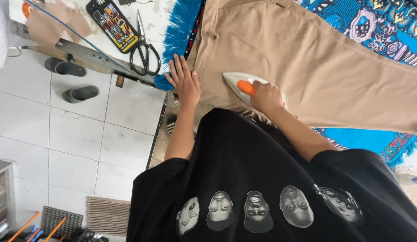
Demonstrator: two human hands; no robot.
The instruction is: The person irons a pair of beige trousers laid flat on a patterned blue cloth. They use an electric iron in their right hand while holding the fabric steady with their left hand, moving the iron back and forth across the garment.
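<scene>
1. The right hand [266,96] has its grip clenched around the orange handle of a white clothes iron [244,85], whose pointed nose aims toward the left hand; the iron's flat sole rests on the tan trousers [316,67]
2. The left hand [185,81] is released, fingers spread and palm flat, pressing down where the trousers' edge meets the blue fringe, just beside the iron's tip
3. The trousers are smooth, matte woven cloth, spread flat across most of the table, with a seam and a waistband edge showing near the top
4. Under them lies a bright blue patterned cloth [374,22] with a shaggy fringe, printed with red, white and dark motifs
5. On the white table [157,11] top beyond the fringe lie black-handled steel scissors [145,51], blades closed, and just beside them a flat black rectangular case [112,24] covered with colourful stickers
6. A scrap of tan fabric [51,24] lies further left, crossed by a thin blue cord [74,31]
7. On the pale tiled floor [74,148] sit two grey slippers [71,80], well apart from the hands, and a ribbed beige mat [107,215]
</scene>
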